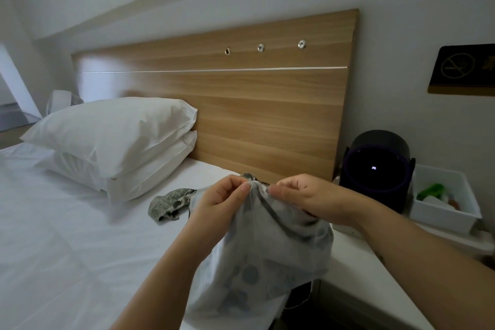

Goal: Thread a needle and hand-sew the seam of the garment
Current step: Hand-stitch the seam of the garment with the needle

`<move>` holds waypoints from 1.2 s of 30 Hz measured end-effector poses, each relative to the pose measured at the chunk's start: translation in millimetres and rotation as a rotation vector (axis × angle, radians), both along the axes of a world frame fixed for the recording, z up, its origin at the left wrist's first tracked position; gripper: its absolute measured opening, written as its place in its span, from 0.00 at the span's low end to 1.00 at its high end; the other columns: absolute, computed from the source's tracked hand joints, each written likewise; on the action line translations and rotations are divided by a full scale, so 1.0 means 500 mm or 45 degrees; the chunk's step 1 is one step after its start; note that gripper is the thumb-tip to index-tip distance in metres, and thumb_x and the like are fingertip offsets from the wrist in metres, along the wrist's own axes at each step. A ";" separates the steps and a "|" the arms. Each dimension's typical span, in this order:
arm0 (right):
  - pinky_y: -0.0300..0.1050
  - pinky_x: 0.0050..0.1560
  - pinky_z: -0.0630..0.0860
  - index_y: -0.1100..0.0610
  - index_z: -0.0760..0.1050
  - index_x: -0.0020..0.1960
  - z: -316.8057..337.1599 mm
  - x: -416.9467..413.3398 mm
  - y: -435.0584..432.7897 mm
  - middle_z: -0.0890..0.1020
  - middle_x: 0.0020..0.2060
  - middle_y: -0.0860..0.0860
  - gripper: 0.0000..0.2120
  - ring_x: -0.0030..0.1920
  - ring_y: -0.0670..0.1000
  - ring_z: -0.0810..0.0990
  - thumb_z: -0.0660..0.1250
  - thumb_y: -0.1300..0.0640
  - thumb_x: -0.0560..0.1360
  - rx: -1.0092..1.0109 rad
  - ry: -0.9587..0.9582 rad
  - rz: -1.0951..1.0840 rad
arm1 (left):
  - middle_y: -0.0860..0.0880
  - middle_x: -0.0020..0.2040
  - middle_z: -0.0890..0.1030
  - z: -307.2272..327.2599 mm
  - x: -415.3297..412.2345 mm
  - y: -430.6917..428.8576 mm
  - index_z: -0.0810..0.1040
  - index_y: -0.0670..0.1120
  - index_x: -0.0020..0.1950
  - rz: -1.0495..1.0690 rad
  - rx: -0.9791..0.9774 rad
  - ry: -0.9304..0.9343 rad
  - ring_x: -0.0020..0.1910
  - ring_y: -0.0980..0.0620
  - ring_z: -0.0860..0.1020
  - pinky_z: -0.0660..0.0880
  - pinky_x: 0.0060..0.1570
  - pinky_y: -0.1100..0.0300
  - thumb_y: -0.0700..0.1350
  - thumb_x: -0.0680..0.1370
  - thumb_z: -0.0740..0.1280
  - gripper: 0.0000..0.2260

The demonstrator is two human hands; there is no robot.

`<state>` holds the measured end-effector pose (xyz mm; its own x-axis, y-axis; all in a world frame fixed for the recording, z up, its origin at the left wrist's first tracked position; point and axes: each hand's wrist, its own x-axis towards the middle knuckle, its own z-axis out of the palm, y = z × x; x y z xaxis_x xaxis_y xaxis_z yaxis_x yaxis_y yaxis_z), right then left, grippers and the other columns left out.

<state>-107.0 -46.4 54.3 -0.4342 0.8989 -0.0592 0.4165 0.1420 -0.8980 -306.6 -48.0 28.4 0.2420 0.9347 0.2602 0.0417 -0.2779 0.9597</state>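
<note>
A thin grey patterned garment (270,257) hangs from both my hands over the bed's right edge, its inside facing me, and part of it trails onto the sheet at the left. My left hand (222,201) pinches the top fold of the garment between thumb and forefinger. A pale thread (251,203) runs down from that pinch. My right hand (308,195) grips the bunched fabric just to the right, fingers curled over it. The two hands almost touch. No needle can be made out.
Two white pillows (117,147) lie stacked at the wooden headboard (241,104). The white bed sheet (67,249) spreads left. On the white nightstand (375,289) stand a black round device (377,169) and a white bin (444,201) with small items.
</note>
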 end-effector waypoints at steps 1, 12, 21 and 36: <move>0.44 0.38 0.68 0.62 0.77 0.45 0.002 0.003 -0.002 0.75 0.38 0.54 0.23 0.37 0.53 0.70 0.67 0.40 0.72 -0.011 0.024 0.009 | 0.50 0.38 0.78 0.001 -0.001 0.000 0.79 0.46 0.43 -0.001 0.002 -0.019 0.38 0.56 0.75 0.73 0.40 0.66 0.43 0.80 0.63 0.08; 0.32 0.30 0.72 0.52 0.78 0.39 0.096 0.032 -0.021 0.78 0.31 0.47 0.11 0.30 0.42 0.75 0.74 0.47 0.63 0.257 0.360 -0.036 | 0.56 0.32 0.79 0.060 -0.024 -0.012 0.80 0.53 0.38 0.070 0.307 0.192 0.31 0.61 0.76 0.72 0.33 0.70 0.50 0.76 0.66 0.08; 0.32 0.36 0.70 0.55 0.76 0.39 -0.011 0.024 0.006 0.76 0.30 0.44 0.07 0.30 0.40 0.72 0.72 0.56 0.72 0.164 0.029 -0.307 | 0.52 0.34 0.82 -0.021 -0.020 0.007 0.83 0.48 0.40 0.081 -0.131 0.416 0.35 0.56 0.78 0.75 0.40 0.62 0.44 0.76 0.70 0.06; 0.37 0.46 0.68 0.50 0.72 0.53 -0.032 0.018 0.008 0.74 0.49 0.45 0.08 0.47 0.44 0.73 0.67 0.51 0.76 0.488 -0.417 -0.613 | 0.47 0.35 0.79 -0.049 0.004 0.008 0.81 0.50 0.37 0.178 -0.291 0.326 0.34 0.49 0.75 0.71 0.37 0.56 0.48 0.75 0.71 0.07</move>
<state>-98.1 -42.6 38.4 0.0037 0.9706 0.2408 0.7536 0.1556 -0.6387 -304.7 -44.0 3.9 0.1384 0.9903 -0.0113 0.3112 -0.0326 0.9498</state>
